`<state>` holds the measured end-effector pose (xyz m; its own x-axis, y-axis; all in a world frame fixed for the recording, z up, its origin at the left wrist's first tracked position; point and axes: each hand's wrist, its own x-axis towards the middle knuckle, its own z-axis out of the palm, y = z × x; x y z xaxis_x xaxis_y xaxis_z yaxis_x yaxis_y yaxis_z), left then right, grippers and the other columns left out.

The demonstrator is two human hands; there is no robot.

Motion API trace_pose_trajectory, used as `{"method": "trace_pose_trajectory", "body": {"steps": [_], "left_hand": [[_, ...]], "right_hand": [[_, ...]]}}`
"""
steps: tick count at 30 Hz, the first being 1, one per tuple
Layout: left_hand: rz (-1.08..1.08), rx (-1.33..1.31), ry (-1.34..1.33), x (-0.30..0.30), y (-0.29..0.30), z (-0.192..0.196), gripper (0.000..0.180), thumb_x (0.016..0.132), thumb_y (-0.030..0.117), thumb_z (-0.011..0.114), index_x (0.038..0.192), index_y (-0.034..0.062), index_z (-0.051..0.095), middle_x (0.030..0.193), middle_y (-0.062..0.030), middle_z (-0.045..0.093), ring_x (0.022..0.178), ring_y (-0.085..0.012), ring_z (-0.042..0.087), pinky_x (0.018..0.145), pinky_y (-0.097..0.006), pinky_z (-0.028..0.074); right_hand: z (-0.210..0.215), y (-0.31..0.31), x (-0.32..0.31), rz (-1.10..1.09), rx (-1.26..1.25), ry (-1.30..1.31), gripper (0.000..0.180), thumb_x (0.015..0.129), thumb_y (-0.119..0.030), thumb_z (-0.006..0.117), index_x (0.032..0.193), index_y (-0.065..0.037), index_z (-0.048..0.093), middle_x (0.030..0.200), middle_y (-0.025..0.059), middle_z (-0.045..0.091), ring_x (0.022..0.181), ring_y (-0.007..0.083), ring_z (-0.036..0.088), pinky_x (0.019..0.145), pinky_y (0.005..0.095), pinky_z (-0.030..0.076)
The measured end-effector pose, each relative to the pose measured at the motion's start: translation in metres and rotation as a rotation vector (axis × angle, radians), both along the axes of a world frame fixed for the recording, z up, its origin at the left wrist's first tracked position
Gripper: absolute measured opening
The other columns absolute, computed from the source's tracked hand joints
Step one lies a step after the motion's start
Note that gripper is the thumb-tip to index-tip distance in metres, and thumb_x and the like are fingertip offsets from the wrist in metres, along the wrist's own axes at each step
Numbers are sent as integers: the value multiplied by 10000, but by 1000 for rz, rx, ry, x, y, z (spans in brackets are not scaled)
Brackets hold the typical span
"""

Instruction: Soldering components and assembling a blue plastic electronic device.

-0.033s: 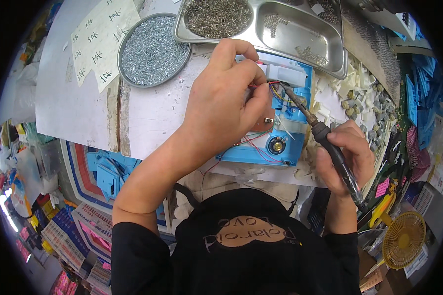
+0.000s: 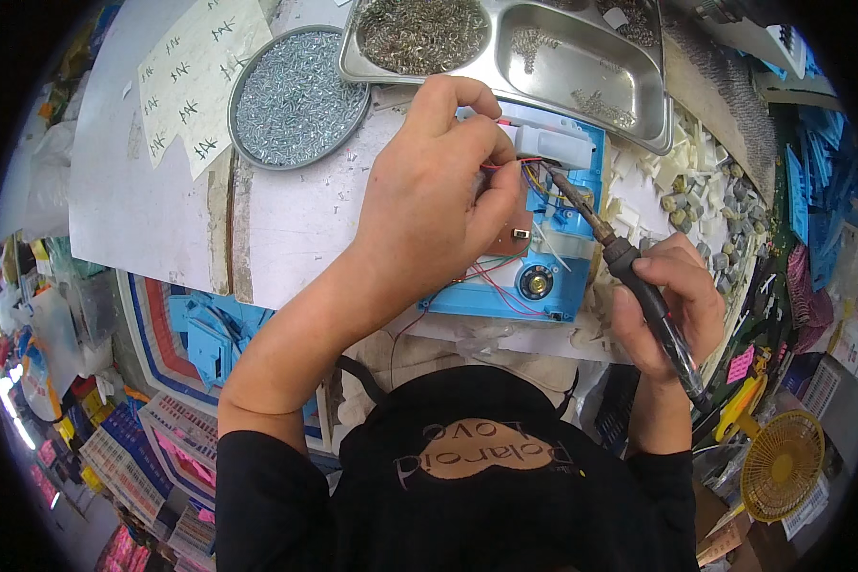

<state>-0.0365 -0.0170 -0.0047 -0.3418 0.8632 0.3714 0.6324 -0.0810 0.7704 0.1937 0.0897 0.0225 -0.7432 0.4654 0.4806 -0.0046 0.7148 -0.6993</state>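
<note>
My right hand (image 2: 672, 310) is wrapped round the black handle of a soldering iron (image 2: 629, 262). The iron's tip reaches up and left to the wires beside a white block (image 2: 555, 146) in a blue plastic housing (image 2: 578, 181). Over the housing's left part, my left hand (image 2: 443, 176) pinches a thin red wire (image 2: 522, 160) between thumb and finger. The hand hides that side of the housing. Below the wires are a small brown circuit board (image 2: 512, 244) and a round speaker (image 2: 536, 281), with red and green wires nearby.
A steel compartment tray (image 2: 582, 24) with springs and small metal parts stands behind the housing. To its left are a round grey dish (image 2: 241, 143) of screws and a marked paper sheet (image 2: 191, 86). White plastic pieces (image 2: 653, 157) lie at right, above a yellow fan (image 2: 782, 465).
</note>
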Motion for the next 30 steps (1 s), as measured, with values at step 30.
{"method": "trace_pose_trajectory", "body": {"steps": [30], "left_hand": [[12, -11, 12, 2, 2, -3, 79, 817, 9, 722, 854, -16, 657, 1133, -118, 573, 690, -123, 584, 594, -246, 480]], "right_hand": [[3, 4, 0, -14, -22, -17, 303, 741, -2, 782, 1013, -20, 651, 722, 87, 622, 624, 202, 590, 579, 300, 447]]}}
